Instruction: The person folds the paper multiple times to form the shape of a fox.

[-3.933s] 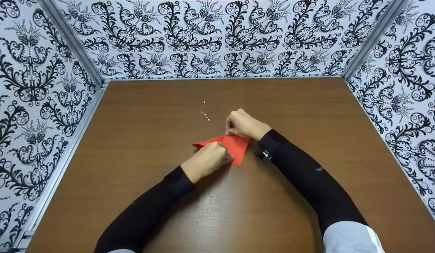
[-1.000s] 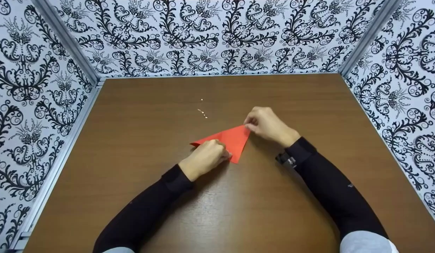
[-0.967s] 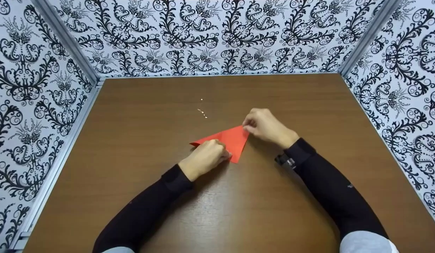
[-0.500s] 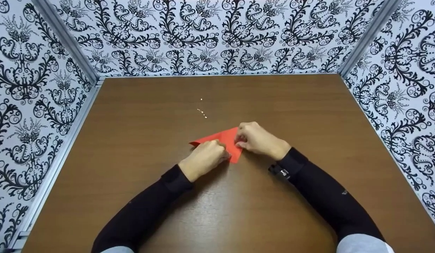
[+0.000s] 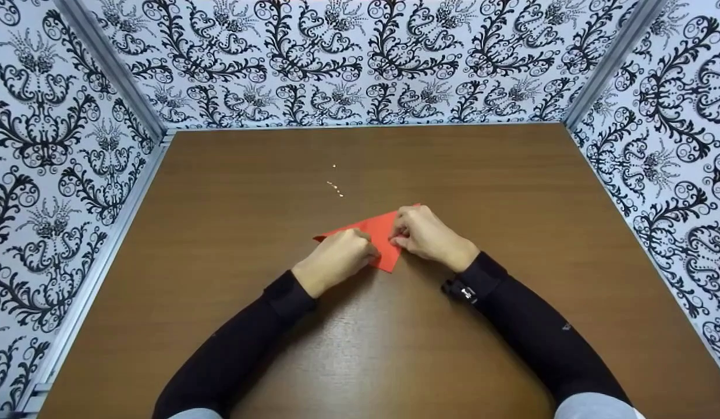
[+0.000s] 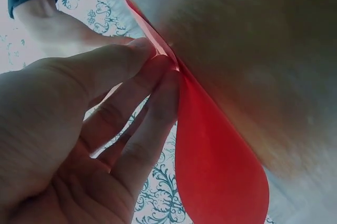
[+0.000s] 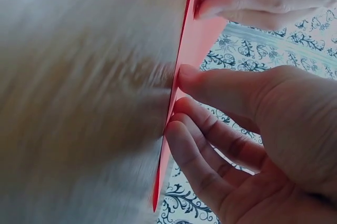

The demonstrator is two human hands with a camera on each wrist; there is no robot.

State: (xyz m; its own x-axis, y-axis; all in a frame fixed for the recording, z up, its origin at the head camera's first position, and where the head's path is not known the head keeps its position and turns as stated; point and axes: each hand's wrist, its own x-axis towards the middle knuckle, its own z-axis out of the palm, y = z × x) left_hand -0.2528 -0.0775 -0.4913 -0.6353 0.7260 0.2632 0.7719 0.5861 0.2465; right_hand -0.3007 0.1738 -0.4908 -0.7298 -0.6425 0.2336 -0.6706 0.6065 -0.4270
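While both hands bear on it, the red paper [image 5: 386,254] lies folded on the brown table [image 5: 231,180], at the middle of the head view. The left hand [image 5: 337,256] rests on the paper's left part with bent fingers and thumb tip against the sheet; whether they pinch it, I cannot tell. The right hand [image 5: 431,237] presses on the right part, its thumb and fingers relaxed and slightly apart, the tips touching the surface. A corner pokes out above the right hand, another points toward the bottom of the frame, and the left end sits slightly raised. In the left wrist view, the sheet bows into a rounded curve at lower right. Small white specks [image 5: 336,187] dot the table above the paper. Black sleeves [image 5: 231,343] enter from both lower corners, and patterned walls [image 5: 348,52] fill the top and sides.
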